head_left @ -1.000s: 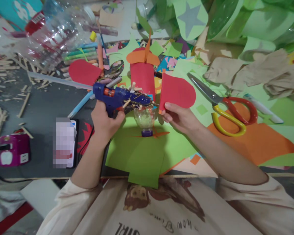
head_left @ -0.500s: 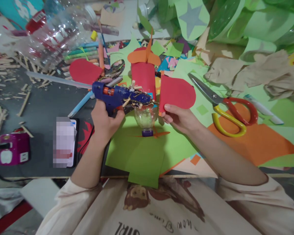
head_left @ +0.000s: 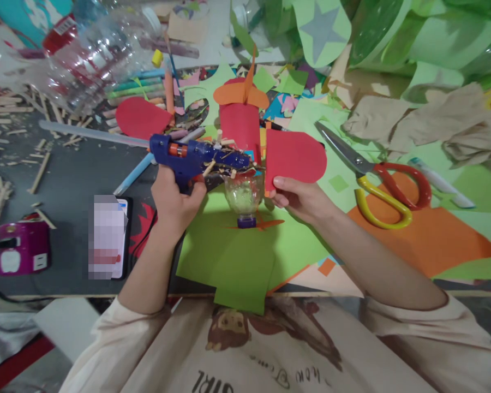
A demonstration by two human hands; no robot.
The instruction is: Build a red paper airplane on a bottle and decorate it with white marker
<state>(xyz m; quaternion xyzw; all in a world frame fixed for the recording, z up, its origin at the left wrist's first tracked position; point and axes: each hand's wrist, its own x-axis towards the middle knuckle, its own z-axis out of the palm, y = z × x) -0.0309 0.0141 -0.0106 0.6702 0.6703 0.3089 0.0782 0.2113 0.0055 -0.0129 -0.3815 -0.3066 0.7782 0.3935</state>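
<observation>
My left hand is closed around the grip of a blue glue gun, which has a long glue stick poking out of its back. Bits of wood cling to its front. Its nozzle points right, near the straight edge of a red paper wing. That wing has an orange strip along the edge and is pinched at its lower left corner by my right hand. Between the hands lies a bottle with a purple cap, partly wrapped in red paper and bearing orange fins at its far end.
Large scissors lie right of my right hand. A second red paper piece rests behind the glue gun. At left are a phone, a purple box and wood bits. Clear plastic bottles and green paper surround the work.
The glue gun in my left hand has shifted slightly left. The red paper wing's far end has turned a little to the left in my right hand.
</observation>
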